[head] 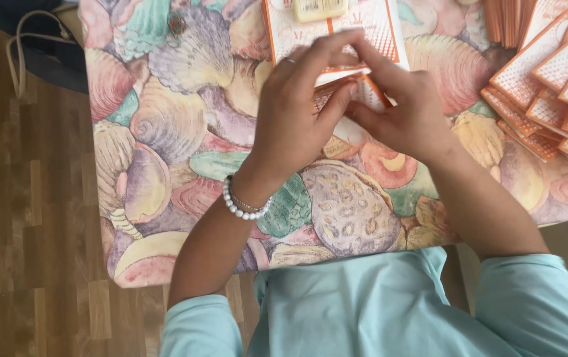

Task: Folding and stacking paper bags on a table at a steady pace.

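Nearest the camera, pale mint cloth sleeves (535, 297) cover both upper arms above the near edge of the worktop (165, 139), which is draped in a glossy covering printed with large seashells in pink, lilac, cream and green. A white beaded bracelet (241, 208) circles the left wrist.

Past the middle of the worktop the two hands meet. The left hand (297, 112) arches over a small orange-and-white patterned paper piece (363, 92), its long fingers stretched across the top and its thumb pressing from below. The right hand (406, 116) pinches the same piece from the right side, fingertips closed on its orange border (much of the piece is hidden beneath the fingers).

Just beyond the hands, at the far edge, lies a flat orange-bordered card sheet with a fine dotted grid (337, 30), and on it sits a small pale yellow rectangular block (319, 8), cut off by the frame. At the far right corner, a fanned stack of flat orange-and-white cards (548, 86) overlaps loosely.

Wood-plank flooring (26, 231) shows left of the worktop.
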